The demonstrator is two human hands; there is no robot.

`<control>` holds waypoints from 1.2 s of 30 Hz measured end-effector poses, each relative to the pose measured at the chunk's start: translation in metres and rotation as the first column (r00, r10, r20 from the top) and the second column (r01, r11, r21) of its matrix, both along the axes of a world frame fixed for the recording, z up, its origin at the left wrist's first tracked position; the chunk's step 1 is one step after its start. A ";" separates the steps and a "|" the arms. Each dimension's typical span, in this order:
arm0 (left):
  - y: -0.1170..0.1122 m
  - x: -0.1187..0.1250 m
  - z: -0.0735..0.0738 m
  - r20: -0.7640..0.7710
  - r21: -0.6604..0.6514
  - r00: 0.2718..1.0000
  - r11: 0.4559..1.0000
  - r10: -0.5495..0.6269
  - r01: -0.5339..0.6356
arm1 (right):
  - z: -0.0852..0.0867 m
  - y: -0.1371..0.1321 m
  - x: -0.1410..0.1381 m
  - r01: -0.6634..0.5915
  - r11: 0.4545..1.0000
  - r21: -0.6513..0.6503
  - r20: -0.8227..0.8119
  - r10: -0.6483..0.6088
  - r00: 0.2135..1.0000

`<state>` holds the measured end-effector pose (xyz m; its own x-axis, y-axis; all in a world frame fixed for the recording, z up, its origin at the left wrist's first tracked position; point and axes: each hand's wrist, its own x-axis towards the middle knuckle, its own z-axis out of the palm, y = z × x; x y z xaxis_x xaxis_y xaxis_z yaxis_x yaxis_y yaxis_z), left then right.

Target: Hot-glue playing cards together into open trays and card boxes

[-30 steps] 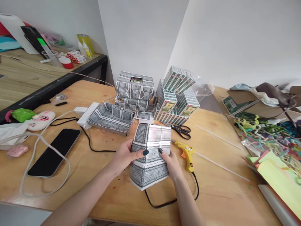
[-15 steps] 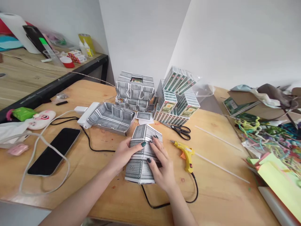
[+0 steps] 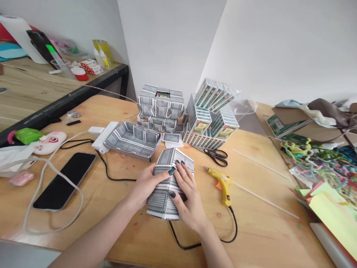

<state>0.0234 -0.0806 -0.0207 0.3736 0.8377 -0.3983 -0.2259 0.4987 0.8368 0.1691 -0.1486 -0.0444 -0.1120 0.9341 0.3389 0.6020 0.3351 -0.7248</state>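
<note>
A folded piece made of joined grey-patterned playing cards (image 3: 160,202) lies in front of me, with a ridge down its middle. My left hand (image 3: 145,185) grips its left side, thumb on top and the other fingers hidden beneath or behind it. Over the right side lies my right hand (image 3: 190,199), fingers and thumb pressed on the cards and holding the piece. Just behind it stands an open tray made of the same cards (image 3: 134,143). To the right, a yellow glue gun (image 3: 221,184) rests on the table, its black cord passing under my right forearm.
Behind are a stacked card structure (image 3: 160,104) and several boxed card decks (image 3: 202,119). Black-handled scissors (image 3: 217,156) and white glue sticks (image 3: 264,200) lie right. A phone (image 3: 65,180) and white cable lie left. Pipe cleaners (image 3: 320,160) crowd the right edge.
My right hand has slid slightly left and its fingers have drawn in across the ridge. The card piece has tilted a little. The left hand stays nearly in place.
</note>
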 end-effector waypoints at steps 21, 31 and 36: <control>0.007 -0.001 -0.001 0.046 -0.107 0.999 0.994 0.028 -0.023 | 0.002 0.005 0.004 -0.033 0.999 -0.020 -0.019 0.033 0.999; 0.008 -0.001 -0.003 0.031 -0.130 0.999 0.991 0.042 -0.038 | 0.005 0.006 0.000 -0.015 0.999 -0.031 -0.007 0.014 1.000; 0.006 0.000 -0.003 0.038 -0.107 0.999 0.994 0.020 -0.016 | 0.004 0.006 0.001 -0.013 1.000 -0.007 -0.040 0.012 0.999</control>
